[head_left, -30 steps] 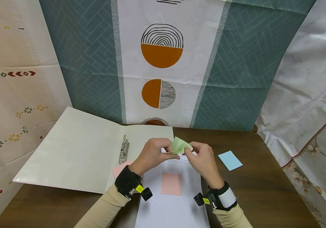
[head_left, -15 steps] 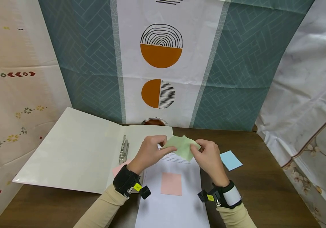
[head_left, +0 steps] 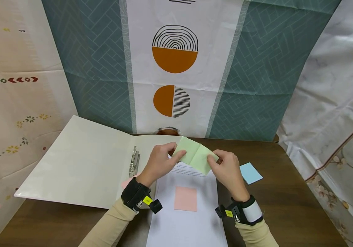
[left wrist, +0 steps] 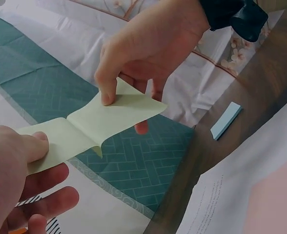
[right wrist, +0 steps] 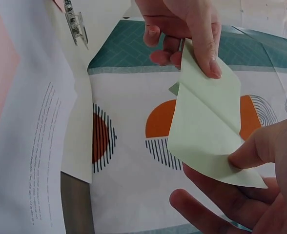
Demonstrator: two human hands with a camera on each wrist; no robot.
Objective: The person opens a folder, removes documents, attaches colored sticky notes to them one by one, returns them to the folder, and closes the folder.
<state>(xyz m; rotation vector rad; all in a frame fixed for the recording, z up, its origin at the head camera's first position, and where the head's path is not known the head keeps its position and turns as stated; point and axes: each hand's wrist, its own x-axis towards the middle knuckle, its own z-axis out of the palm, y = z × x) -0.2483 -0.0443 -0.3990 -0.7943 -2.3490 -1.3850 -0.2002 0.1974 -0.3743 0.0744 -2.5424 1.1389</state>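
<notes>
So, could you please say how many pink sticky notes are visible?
2: one pink sticky note on the printed sheet, another on the binder, partly hidden by the left wristband.

The place seems to be a desk corner for paperwork; whether it is in a home or an office, I cannot tell. Stationery shows it: a white ring binder (head_left: 77, 168), a printed sheet (head_left: 188, 228) and a green sticky note (head_left: 202, 159), at a brown wooden table (head_left: 290, 202) across the lower half. Patterned fabrics surround it: a teal-and-white cloth (head_left: 262, 79) at upper centre, a cream cloth (head_left: 25, 133) at left, a floral cloth (head_left: 327, 113) at right.
</notes>
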